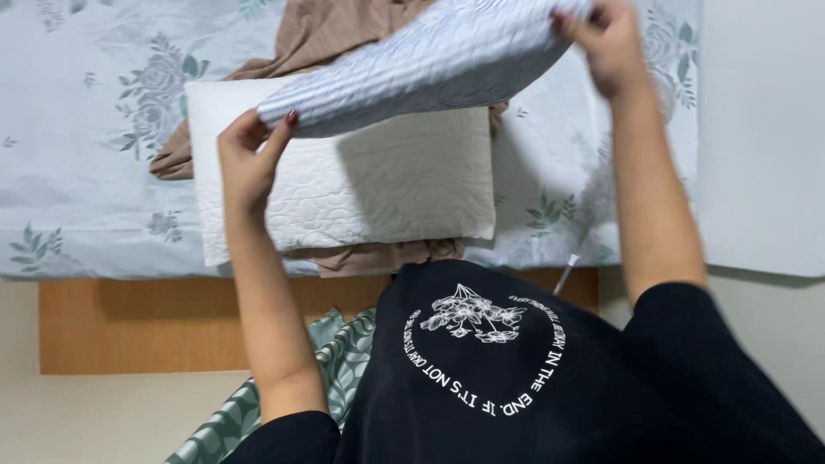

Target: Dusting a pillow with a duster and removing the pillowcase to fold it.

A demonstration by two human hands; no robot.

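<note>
Striped pillow [430,64]: I'm pinching its ends with both hands' fingers, left [245,163], right [606,43], above the white pillow [369,185].

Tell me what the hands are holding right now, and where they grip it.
Both hold the grey-striped quilted pillow: left hand at its lower corner, right hand at its upper corner.

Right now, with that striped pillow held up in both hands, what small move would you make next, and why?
Probably lower the striped pillow flat onto the white pillow. The left hand grips its near corner and the right hand its far end, so it hangs tilted in the air right above the white one, which lies flat on the bed over a brown cloth.
</note>
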